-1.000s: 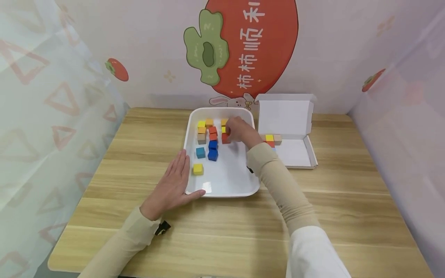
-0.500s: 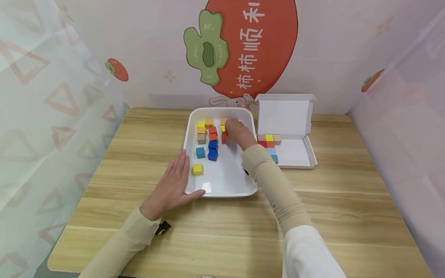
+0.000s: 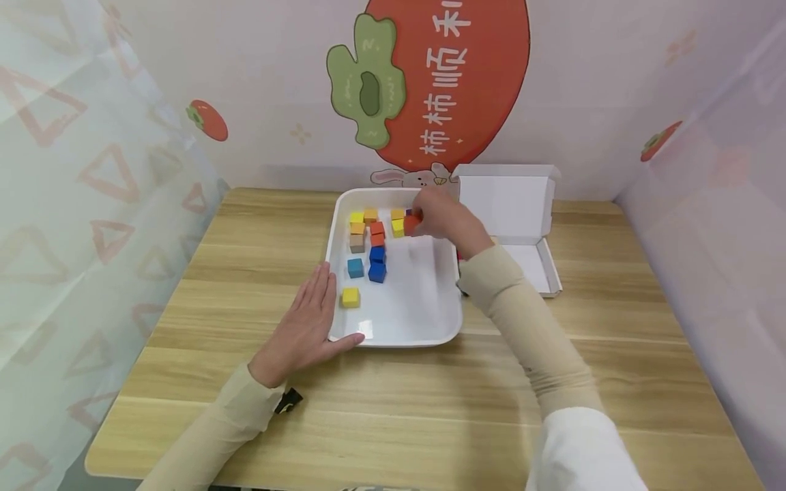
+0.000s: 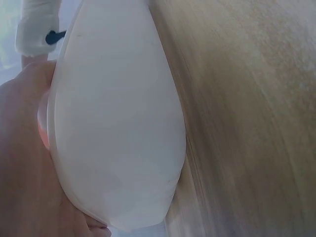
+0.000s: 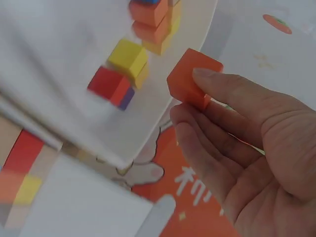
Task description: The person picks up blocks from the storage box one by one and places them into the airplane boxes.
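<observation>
My right hand [image 3: 446, 218] pinches an orange-red cube [image 5: 185, 74] between thumb and fingers, over the far right of the white tray [image 3: 408, 307]. In the right wrist view, a red cube [image 5: 105, 85] and a yellow cube [image 5: 127, 57] lie in the tray below it. My left hand [image 3: 301, 333] rests against the tray's near left corner, fingers straight along the left rim and thumb spread over the front rim. Beside those fingers sits a yellow cube [image 3: 351, 298]. Behind it are a teal cube [image 3: 355, 268] and a dark blue cube [image 3: 377, 273].
More orange, yellow, red and plain wooden cubes stand in rows at the tray's back left. Right of the tray is a white cardboard box [image 3: 533, 262] with its lid raised, partly hidden by my right arm. In the right wrist view, several coloured cubes [image 5: 25, 153] lie in it.
My right hand has lifted the orange-red cube from the row at the tray's right and moved right with it. The left hand has stayed in place.
</observation>
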{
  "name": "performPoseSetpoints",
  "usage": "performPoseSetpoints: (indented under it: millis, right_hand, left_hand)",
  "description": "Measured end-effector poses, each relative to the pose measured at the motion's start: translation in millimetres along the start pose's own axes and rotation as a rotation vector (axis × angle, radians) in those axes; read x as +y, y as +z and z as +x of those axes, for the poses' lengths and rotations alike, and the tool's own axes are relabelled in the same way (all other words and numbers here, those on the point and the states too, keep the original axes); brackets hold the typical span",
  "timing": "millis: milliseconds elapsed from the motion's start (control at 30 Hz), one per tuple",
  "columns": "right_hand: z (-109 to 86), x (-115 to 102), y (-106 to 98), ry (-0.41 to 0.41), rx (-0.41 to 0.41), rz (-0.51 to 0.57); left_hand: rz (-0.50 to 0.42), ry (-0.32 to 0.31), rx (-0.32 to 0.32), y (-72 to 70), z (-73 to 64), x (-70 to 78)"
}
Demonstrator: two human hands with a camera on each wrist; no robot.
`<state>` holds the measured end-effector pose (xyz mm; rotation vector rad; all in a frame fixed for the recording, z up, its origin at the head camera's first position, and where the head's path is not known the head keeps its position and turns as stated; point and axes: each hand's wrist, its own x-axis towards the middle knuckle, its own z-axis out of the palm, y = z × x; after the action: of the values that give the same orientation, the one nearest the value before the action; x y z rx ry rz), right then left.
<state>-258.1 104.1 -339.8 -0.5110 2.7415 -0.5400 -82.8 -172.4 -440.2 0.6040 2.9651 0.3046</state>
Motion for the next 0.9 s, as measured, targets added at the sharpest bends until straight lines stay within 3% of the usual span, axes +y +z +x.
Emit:
performPoseSetpoints:
  millis: [200, 533, 767, 900]
  right_hand:
    - [-38.2, 40.0, -13.3, 0.014, 0.023, 0.019]
    - [-83.6, 117.3, -22.4, 0.014, 0.064, -0.073]
    - [-89.5, 139.0, -6.1, 0.062, 0.031, -0.079]
    - [-84.3, 144.9, 8.3, 0.069, 0.067, -0.043]
  left_hand:
    - [0.001, 0.002, -0.006, -0.9, 1.2, 0.5]
    - [-0.006, 0.003, 0.000, 0.4, 0.7, -0.8]
    - [-0.003, 0.003, 0.000, -1.0, 0.1, -0.1]
    - [0.000, 0.006, -0.001, -1.1, 0.0, -1.2]
